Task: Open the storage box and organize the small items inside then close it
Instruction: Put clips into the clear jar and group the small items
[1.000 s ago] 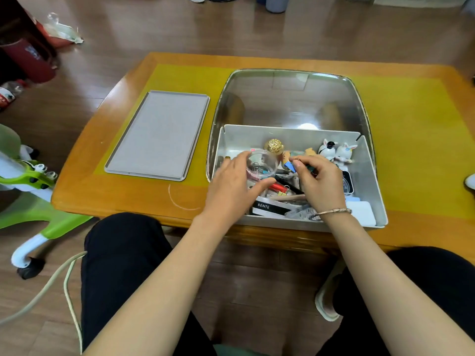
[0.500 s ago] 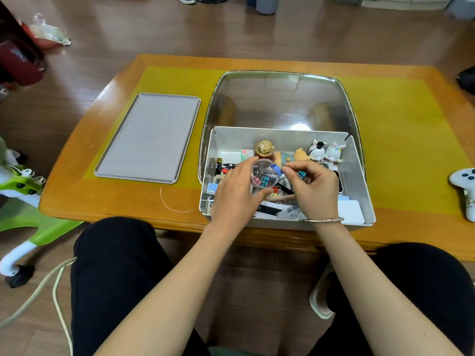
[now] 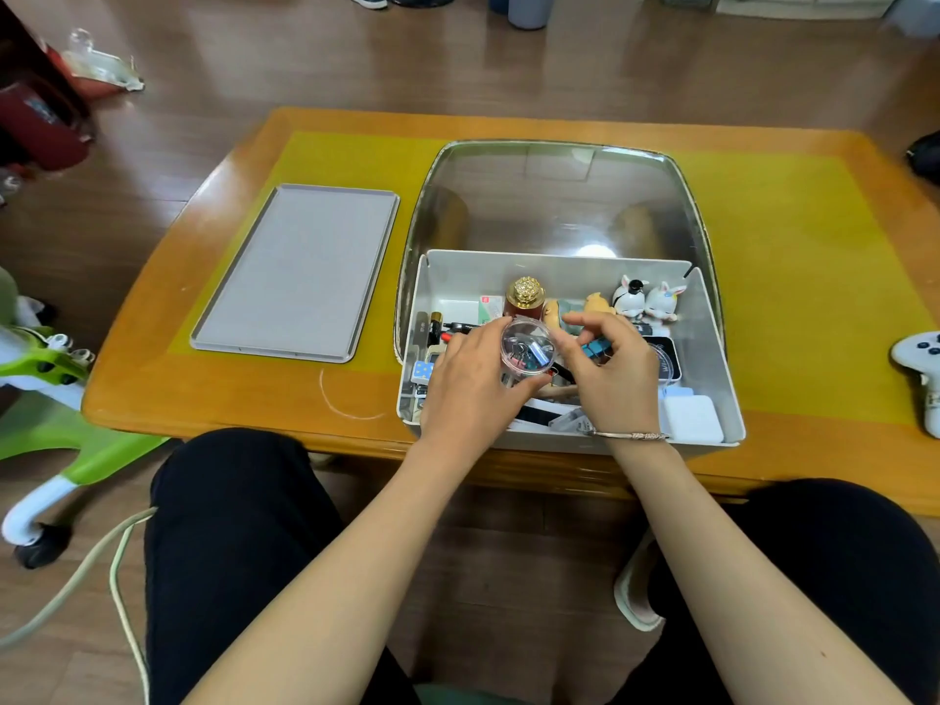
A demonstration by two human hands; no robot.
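The white storage box (image 3: 712, 358) sits open at the table's near edge, its clear lid (image 3: 554, 195) tilted up behind it. Inside lie several small items: a gold-capped bottle (image 3: 525, 295), two rabbit figurines (image 3: 646, 300), pens, cards and a white adapter (image 3: 692, 419). My left hand (image 3: 468, 394) grips a small clear round container (image 3: 526, 351) with binder clips in it, held over the box's middle. My right hand (image 3: 615, 389) is just right of the container, thumb and forefinger near its rim and the other fingers curled round a teal binder clip (image 3: 595, 348).
A grey flat tray (image 3: 295, 272) lies on the yellow mat left of the box. A white game controller (image 3: 920, 358) rests at the table's right edge. A green ride-on toy (image 3: 46, 389) and a cable stand on the floor at left. My knees are under the near edge.
My left hand lifted the clear container out of the clutter and tipped it toward me. My right hand brought a blue clip to it; a blue clip now lies inside.
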